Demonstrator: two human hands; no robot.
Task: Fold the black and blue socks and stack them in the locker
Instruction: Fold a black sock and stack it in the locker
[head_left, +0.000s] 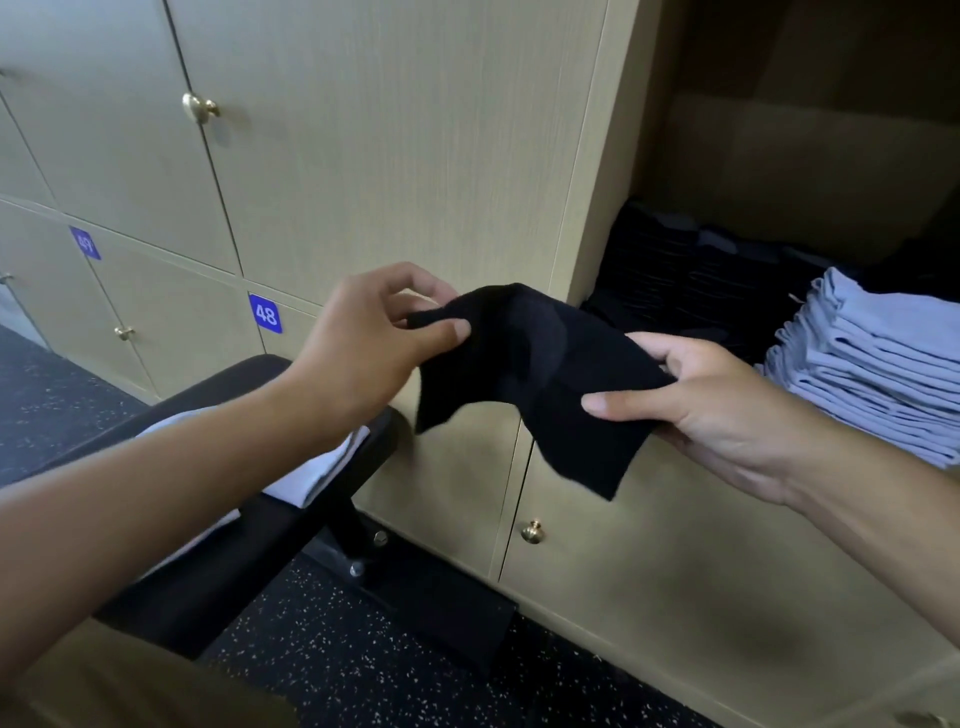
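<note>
A black sock hangs stretched between my two hands in front of the open locker. My left hand pinches its left end between thumb and fingers. My right hand grips its right end, thumb on top. The sock's lower corners droop loose. Inside the locker, a dark stack of black socks lies at the left and a tall stack of folded blue socks stands at the right, just beyond my right hand.
A black padded bench with white cloth on it stands under my left arm. Closed locker doors with brass knobs and number tags 48 and 49 surround the open one. The floor is dark and speckled.
</note>
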